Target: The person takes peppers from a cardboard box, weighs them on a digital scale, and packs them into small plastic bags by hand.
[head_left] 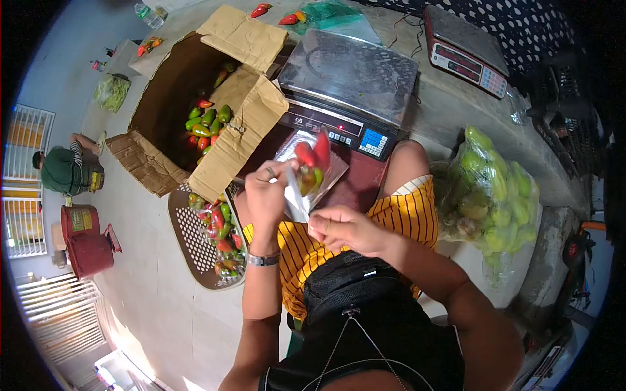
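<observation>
A clear plastic bag with a few red and green peppers in it hangs in front of my lap. My left hand, with a ring and a wristwatch, is closed on the left edge of the bag's mouth. Lower down, my right hand pinches the bag's near corner between thumb and fingers. Just beyond the bag stands a digital scale with a bare metal plate and a lit display. To the left, an open cardboard box holds loose red and green peppers.
A perforated plastic basket beside my left leg holds bagged peppers. At the right sits a large bag of pale green vegetables. A second scale stands at the back right. Far left, a person in green bends near a red container.
</observation>
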The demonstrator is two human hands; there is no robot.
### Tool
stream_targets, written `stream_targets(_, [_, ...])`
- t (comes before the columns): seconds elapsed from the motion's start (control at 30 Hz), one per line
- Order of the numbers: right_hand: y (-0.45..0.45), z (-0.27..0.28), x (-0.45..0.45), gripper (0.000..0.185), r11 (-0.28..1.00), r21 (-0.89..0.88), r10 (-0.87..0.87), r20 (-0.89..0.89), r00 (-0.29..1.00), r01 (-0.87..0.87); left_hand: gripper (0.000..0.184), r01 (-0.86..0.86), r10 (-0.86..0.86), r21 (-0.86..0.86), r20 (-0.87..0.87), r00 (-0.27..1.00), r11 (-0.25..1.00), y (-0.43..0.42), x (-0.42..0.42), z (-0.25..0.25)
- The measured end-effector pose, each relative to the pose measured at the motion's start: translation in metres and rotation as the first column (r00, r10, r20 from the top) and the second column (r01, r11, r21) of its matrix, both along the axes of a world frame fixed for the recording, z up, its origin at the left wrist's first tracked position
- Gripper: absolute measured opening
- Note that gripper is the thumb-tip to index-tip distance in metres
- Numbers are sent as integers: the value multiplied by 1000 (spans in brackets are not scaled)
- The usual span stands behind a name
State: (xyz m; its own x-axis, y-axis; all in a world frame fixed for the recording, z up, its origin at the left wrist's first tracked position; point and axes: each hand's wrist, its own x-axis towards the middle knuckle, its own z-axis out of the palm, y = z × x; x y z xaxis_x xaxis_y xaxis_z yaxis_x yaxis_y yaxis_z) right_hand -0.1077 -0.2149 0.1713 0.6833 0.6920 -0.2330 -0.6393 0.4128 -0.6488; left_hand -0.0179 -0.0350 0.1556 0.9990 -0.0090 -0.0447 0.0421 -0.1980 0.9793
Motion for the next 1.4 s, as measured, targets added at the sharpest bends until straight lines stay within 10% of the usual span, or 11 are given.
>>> stream_targets(0.23, [-6,-72,11,24,939,36,-312,-327,892,341,9,409,-466,-591,63,882,695,8,-16,18])
stream_targets(0.5, [-9,-1,31,27,872,-279,-362,187,913,402,11,-10,6,-104,-42,999,995,-3,1,-1])
stream_targets(0.67, [18,-60,4,25,894,436,-12,-206,979,103,10,287,-420,-677,-36,907,677,-4,-5,20])
stream_targets(0.7, [17,-65,4,24,799,578,9,-291,957,168,9,324,-456,-653,-38,889,685,2,-6,15])
stream_targets(0.77, [0,-33,18,22,860,-148,-510,-305,804,489,6,362,-452,-510,-58,890,780,9,-5,19])
stream_targets(0.93, [-23,-3,34,23,863,-195,-464,60,884,467,12,124,-126,183,-1,992,975,-9,3,19])
stream_targets(1.07, [22,-19,0,26,886,438,8,-338,941,150,12,265,-359,-569,-57,932,778,-16,5,11])
stream_targets(1.17, [13,-41,14,27,875,102,-312,-630,711,474,11,294,-430,-574,-113,896,764,-3,7,14])
stream_targets(1.23, [-18,-43,42,26,821,-70,-542,-412,733,567,10,239,-384,-483,-228,895,842,16,17,11])
stream_targets(1.33, [-31,-29,49,24,840,-124,-521,86,850,528,14,220,-209,290,-68,975,932,-2,19,3])
stream_targets(1.4, [4,-6,33,25,810,-163,-516,256,817,563,12,49,-49,72,-9,999,996,-26,14,10])
